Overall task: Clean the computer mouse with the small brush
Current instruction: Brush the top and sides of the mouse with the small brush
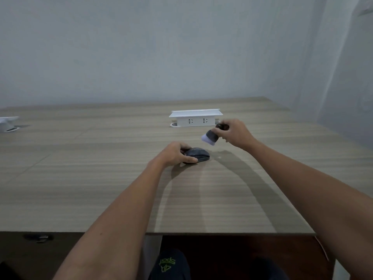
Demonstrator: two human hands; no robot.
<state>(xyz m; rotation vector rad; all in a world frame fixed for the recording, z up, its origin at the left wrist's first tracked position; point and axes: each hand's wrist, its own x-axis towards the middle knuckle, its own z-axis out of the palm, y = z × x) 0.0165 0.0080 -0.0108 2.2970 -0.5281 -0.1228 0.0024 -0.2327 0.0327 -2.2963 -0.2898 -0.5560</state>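
Observation:
A dark grey computer mouse [198, 154] lies on the wooden desk [101, 178], near its middle. My left hand [174, 153] grips the mouse from its left side, thumb along the near edge and fingers over the far edge. My right hand [236, 133] holds a small brush [211, 136] with a dark body and pale bristles. The bristles point down and to the left. The brush hangs above and to the right of the mouse, apart from it.
A white pop-up socket box [195, 118] stands on the desk just behind the brush. Another white socket box [8, 123] shows at the far left edge. A pale wall rises behind the desk. My knees are below the desk's near edge.

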